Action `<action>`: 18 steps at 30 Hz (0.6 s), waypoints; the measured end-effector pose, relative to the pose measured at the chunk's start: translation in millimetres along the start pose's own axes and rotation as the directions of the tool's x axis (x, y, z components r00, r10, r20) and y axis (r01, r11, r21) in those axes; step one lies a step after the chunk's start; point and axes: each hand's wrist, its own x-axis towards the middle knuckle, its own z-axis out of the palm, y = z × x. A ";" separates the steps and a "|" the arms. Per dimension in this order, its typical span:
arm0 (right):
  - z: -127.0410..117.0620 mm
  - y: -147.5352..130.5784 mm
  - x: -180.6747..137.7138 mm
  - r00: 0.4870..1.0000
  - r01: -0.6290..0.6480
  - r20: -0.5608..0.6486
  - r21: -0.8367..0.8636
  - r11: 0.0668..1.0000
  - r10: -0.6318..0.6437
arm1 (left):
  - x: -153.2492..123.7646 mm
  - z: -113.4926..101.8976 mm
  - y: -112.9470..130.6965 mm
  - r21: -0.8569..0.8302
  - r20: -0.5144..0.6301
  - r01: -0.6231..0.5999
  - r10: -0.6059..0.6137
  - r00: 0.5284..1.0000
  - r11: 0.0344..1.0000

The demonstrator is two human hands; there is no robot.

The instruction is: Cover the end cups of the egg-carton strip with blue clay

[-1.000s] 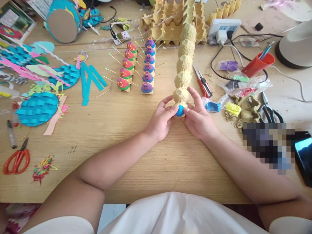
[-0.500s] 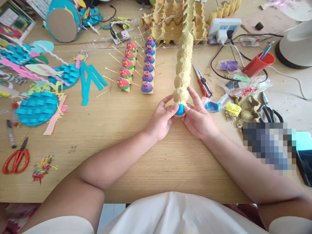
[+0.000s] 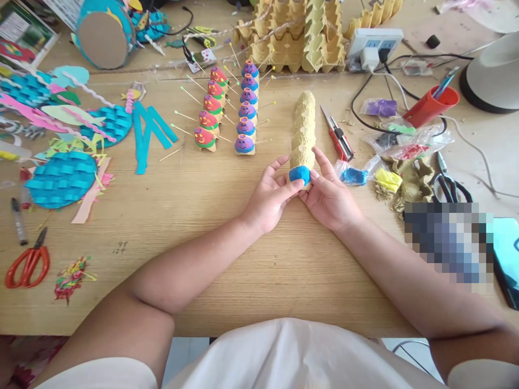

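Both my hands hold the near end of a beige egg-carton strip (image 3: 304,121), a row of bumps pointing away from me. Blue clay (image 3: 299,175) covers the bump at its near end. My left hand (image 3: 270,197) grips the left side, its thumb pressed on the lower edge of the blue clay. On the right side, my right hand (image 3: 330,194) has its thumb beside the blue and its index finger stretched along the strip. To the left stand two painted-looking caterpillars, a red and green one (image 3: 208,120) and a purple and blue one (image 3: 247,111), with yellow-tipped sticks.
On the right lie a red utility knife (image 3: 340,141), bagged blue clay (image 3: 354,175), yellow clay (image 3: 388,180), black-handled scissors (image 3: 450,186) and a red cup (image 3: 432,108). Egg cartons (image 3: 279,51) and a power strip (image 3: 375,43) stand behind. Orange scissors (image 3: 27,265) and blue woven paper fish (image 3: 60,181) lie left.
The strip's far end has dropped toward the table, so it looks shorter. More of the blue clay shows, and my left thumb has slid right across its lower edge.
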 end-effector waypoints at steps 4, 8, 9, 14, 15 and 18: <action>-2.5 3.8 1.0 1.000 -0.016 0.004 0.046 0.999 0.016 | -0.7 1.5 0.1 -0.023 -0.025 -0.022 0.022 0.999 0.999; -5.2 4.8 2.1 0.999 -0.033 0.002 0.054 0.998 0.033 | -1.8 3.4 0.4 -0.031 -0.070 -0.021 0.019 0.997 0.999; -5.8 4.6 2.3 0.999 -0.032 0.003 0.047 0.998 0.032 | -1.9 3.6 0.5 -0.037 -0.075 -0.022 0.019 0.997 0.999; -6.1 2.6 3.3 0.999 -0.036 -0.020 0.047 0.998 0.037 | -1.6 4.0 1.5 -0.044 -0.088 -0.024 0.020 0.996 0.999; -5.7 2.5 3.3 0.999 -0.034 -0.026 0.055 0.998 0.035 | -1.4 4.1 1.9 -0.047 -0.092 -0.021 0.017 0.996 0.999; -4.6 2.9 2.1 0.999 -0.029 -0.031 0.060 0.998 0.031 | -0.7 4.6 3.2 -0.063 -0.107 -0.014 0.007 0.994 0.998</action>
